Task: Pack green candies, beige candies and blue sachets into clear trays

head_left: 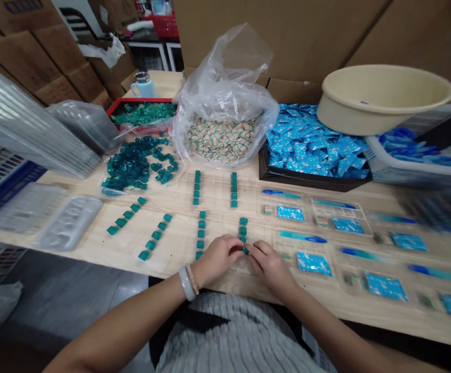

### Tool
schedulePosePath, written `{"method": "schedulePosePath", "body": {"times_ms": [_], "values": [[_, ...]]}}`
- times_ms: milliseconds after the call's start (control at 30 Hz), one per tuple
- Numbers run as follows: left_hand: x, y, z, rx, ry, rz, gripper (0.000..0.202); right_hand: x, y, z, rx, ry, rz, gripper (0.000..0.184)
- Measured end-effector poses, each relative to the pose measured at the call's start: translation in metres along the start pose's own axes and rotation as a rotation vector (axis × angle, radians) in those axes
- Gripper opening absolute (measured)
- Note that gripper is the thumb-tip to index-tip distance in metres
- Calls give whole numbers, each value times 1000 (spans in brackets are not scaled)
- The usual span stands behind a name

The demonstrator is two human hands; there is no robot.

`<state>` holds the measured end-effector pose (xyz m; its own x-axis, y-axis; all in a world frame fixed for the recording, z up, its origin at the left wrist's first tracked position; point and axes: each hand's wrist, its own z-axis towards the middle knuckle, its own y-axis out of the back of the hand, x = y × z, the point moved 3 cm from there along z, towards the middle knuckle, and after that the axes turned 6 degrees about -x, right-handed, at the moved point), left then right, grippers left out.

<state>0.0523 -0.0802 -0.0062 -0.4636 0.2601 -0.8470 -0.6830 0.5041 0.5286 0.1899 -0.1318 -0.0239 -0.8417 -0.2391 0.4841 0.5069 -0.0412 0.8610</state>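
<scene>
My left hand and my right hand meet at the near edge of the wooden table, fingertips pinched together over a small teal square piece. That piece ends a short column of teal pieces. More columns of the same pieces lie to the left, in rows of several. A loose heap of teal pieces sits further back on the left. My left wrist wears a pale bangle and a bead bracelet.
A clear bag of small orange-and-white packets stands at the back centre. A black tray of blue sachets lies to the right, under a cream basin. Clear blister trays with blue sachets and pens fill the right. Stacked clear trays lie left.
</scene>
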Motion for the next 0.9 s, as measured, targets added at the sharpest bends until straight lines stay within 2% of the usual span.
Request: {"method": "schedulePosePath", "body": {"times_ms": [133,233,467,533,633,733,900], "values": [[-4,-5,1,20,-25,141,16,1,-3,-5,-46,28,71,26],[-5,-6,1,86,-49,200,17,3,-7,-6,-70,1,120,21],[-3,-6,0,186,-53,363,12,2,-4,-5,-31,-6,125,19],[-4,-2,1,182,-78,331,12,-2,2,-5,-54,-5,124,21],[-7,7,8,97,-131,323,17,-9,9,1,-84,24,59,26],[-6,10,24,41,-214,372,25,-12,8,14,-14,62,-5,30],[5,1,45,138,-248,434,25,-16,5,29,102,121,-19,32]]}}
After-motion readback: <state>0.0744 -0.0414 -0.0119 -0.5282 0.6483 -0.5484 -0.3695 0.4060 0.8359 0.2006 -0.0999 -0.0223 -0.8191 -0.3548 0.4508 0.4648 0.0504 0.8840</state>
